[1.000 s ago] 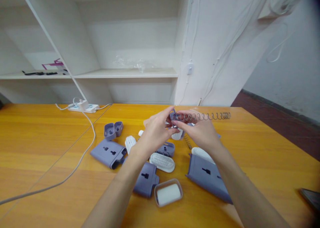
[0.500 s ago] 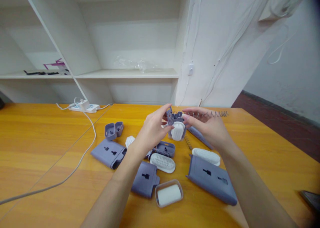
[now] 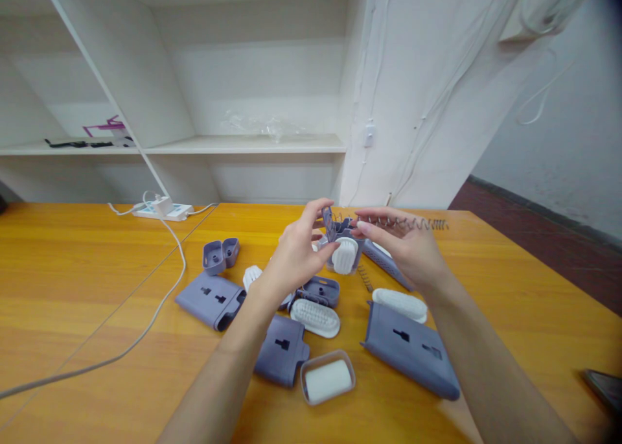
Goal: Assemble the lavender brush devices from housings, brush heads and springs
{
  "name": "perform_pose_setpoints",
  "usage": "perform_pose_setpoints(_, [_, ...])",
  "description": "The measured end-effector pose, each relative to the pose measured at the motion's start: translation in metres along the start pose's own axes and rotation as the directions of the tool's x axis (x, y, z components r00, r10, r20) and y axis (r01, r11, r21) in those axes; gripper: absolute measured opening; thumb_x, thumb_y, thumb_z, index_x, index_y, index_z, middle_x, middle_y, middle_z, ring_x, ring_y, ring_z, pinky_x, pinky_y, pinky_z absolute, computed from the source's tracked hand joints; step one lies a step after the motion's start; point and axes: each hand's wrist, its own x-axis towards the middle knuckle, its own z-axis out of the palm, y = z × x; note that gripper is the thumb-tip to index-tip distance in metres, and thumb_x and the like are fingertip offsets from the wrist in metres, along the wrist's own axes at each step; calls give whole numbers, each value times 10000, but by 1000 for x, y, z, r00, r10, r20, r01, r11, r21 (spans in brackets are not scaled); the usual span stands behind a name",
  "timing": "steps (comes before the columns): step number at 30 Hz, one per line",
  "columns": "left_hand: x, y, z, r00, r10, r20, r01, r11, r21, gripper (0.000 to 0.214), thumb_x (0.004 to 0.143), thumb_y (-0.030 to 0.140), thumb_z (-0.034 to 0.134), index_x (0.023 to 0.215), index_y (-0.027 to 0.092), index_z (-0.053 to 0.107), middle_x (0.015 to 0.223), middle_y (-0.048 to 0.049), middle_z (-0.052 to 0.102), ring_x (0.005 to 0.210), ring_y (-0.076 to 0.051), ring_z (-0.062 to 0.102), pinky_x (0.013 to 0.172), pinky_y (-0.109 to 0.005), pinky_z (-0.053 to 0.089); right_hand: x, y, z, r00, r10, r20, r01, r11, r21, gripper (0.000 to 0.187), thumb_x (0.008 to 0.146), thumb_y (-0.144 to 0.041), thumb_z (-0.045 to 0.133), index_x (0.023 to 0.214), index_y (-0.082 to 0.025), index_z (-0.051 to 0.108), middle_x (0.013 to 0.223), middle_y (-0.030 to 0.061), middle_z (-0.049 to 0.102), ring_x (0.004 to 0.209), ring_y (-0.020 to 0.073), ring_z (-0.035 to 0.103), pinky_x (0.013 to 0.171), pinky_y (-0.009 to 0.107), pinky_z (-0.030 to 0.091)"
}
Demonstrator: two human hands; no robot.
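Between the thumb and fingers of my left hand [image 3: 302, 240] is a small purple-grey plastic part [image 3: 329, 225], held on edge. My right hand [image 3: 401, 243] pinches a long metal coil spring [image 3: 418, 223], which stretches out to the right past the fingers. The spring's left end reaches toward the plastic part; whether the two touch I cannot tell. Just below and behind the fingertips is a purple-grey piece with a white oval brush head [image 3: 345, 256]. A second, shorter spring [image 3: 365, 279] lies on the table under my right hand.
Purple-grey flat housings [image 3: 411, 348] lie at right, middle and left. White bristled pads [image 3: 315, 318] and a clear box [image 3: 328, 377] with a white roll sit between my forearms. Behind are a power strip [image 3: 165, 210] with a cable and white shelving [image 3: 243, 144].
The plastic part in my left hand has tilted and my left fingers have shifted slightly. The spring in my right hand has moved a little to the right.
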Motion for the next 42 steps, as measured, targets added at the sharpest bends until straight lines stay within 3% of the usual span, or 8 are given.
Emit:
perform_pose_setpoints(5, [-1, 0, 0, 1000, 0, 24, 3, 989, -147, 498, 842, 167, 592, 1300, 249, 416, 1210, -79, 608, 1078, -187, 615, 868, -300, 534, 2, 4, 0, 1000, -5, 11, 5, 1000, 22, 234, 739, -333, 779, 946, -232, 734, 876, 38, 749, 801, 194, 706, 771, 338, 577])
perform_pose_setpoints(9, [1, -6, -1, 999, -31, 42, 41, 962, -268, 430, 864, 137, 535, 1273, 224, 437, 1141, -87, 628, 959, -164, 644, 807, -284, 536, 3, 8, 3, 1000, -16, 0, 16, 999, 38, 235, 723, -341, 792, 922, -228, 740, 831, 32, 748, 759, 178, 701, 731, 309, 570])
perform_pose_setpoints(15, [4, -11, -6, 995, -82, 60, 100, 909, -404, 401, 841, 148, 591, 1216, 210, 464, 1129, -92, 636, 1025, -184, 636, 849, -301, 518, 3, 9, 5, 1000, -28, 10, 28, 1000, 12, 225, 719, -331, 797, 918, -239, 743, 854, 27, 745, 786, 171, 694, 748, 297, 558])
perform_pose_setpoints(18, [4, -11, -10, 992, -103, 74, 125, 888, -443, 403, 829, 157, 617, 1200, 215, 473, 1085, -71, 642, 951, -168, 655, 849, -311, 518, 3, 9, 4, 1000, -25, 6, 25, 999, 30, 229, 729, -337, 791, 929, -235, 743, 842, 28, 746, 759, 164, 695, 738, 295, 561])
perform_pose_setpoints(22, [3, -7, -13, 989, -125, 80, 148, 878, -456, 406, 824, 173, 639, 1196, 212, 483, 1006, -50, 643, 886, -156, 662, 843, -317, 517, 3, 8, 1, 1000, -14, -8, 14, 998, 63, 228, 727, -333, 796, 925, -231, 745, 805, 23, 747, 728, 158, 701, 709, 281, 563])
perform_pose_setpoints(30, [4, -12, -15, 979, -131, 156, 186, 885, -427, 556, 743, 183, 750, 1222, 219, 471, 1100, -82, 625, 929, -184, 656, 808, -322, 527, 4, 11, 4, 999, 37, 17, -39, 994, 99, 216, 732, -334, 794, 901, -211, 737, 791, 32, 751, 696, 151, 701, 706, 273, 548])
perform_pose_setpoints(42, [5, -20, -33, 986, -151, 65, 164, 913, -373, 577, 711, 220, 796, 1204, 205, 497, 1018, -73, 655, 895, -174, 645, 794, -320, 518, 8, 1, -3, 987, 138, -78, -112, 955, 274, 233, 649, -308, 847, 805, -173, 740, 713, 34, 730, 605, 131, 666, 633, 263, 549])
